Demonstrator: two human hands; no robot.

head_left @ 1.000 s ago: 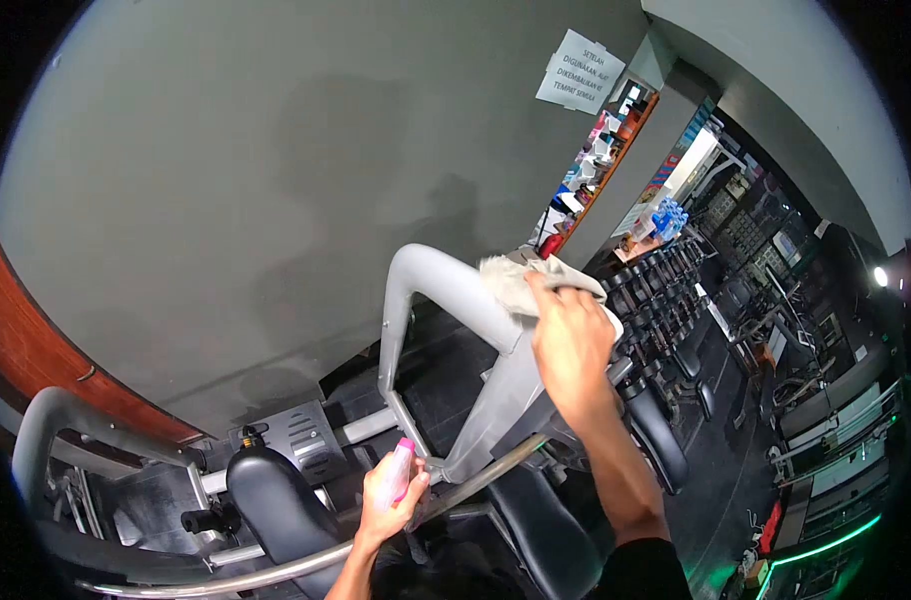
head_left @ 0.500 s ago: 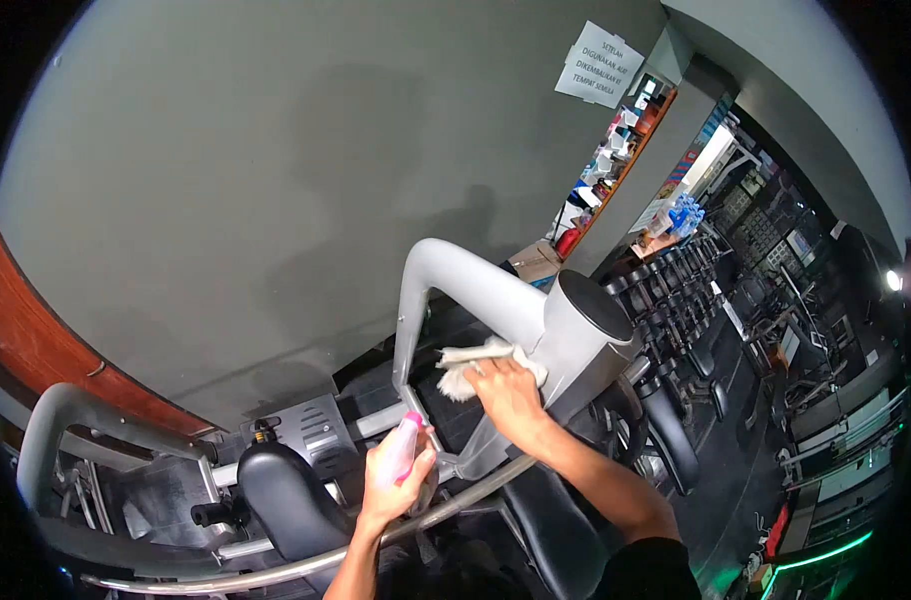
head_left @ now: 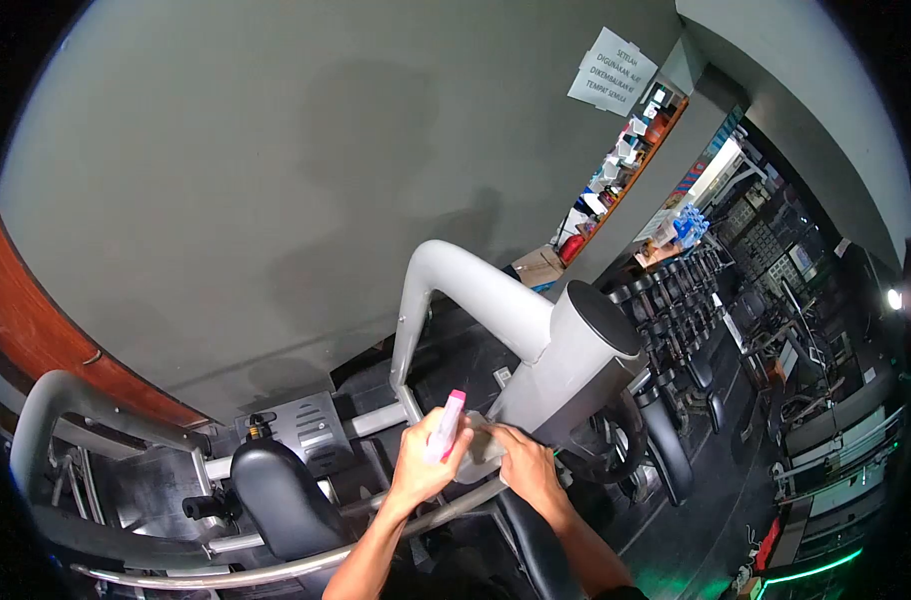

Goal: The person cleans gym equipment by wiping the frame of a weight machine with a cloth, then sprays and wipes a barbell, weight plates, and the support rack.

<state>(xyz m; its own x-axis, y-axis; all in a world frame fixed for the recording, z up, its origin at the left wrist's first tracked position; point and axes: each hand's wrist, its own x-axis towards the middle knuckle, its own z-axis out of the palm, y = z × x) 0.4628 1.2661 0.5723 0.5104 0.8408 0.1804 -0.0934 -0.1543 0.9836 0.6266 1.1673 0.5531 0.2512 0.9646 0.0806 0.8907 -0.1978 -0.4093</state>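
Note:
My left hand point(head_left: 428, 462) is wrapped around a small translucent bottle point(head_left: 446, 430) with a pink top, tilted upward. Close beside it, my right hand point(head_left: 529, 468) is closed at the lower end of a thick grey machine frame point(head_left: 566, 365). A pale cloth point(head_left: 483, 447) shows partly between the two hands; my right fingers hide most of it. The grey tube bends up and over to the left from the thick post, which has a dark round end cap point(head_left: 601, 312).
A curved metal bar point(head_left: 276, 572) crosses in front of me. Black padded seats point(head_left: 286, 495) stand at lower left and below my hands. A grey wall point(head_left: 226, 200) rises behind the machine. Dumbbell racks point(head_left: 666, 300) line the right, and a shelf of small items point(head_left: 626, 165) hangs beyond.
My right hand has moved down and left with the cloth, from the upper part of the post to its lower end beside my left hand. The bottle has shifted slightly right.

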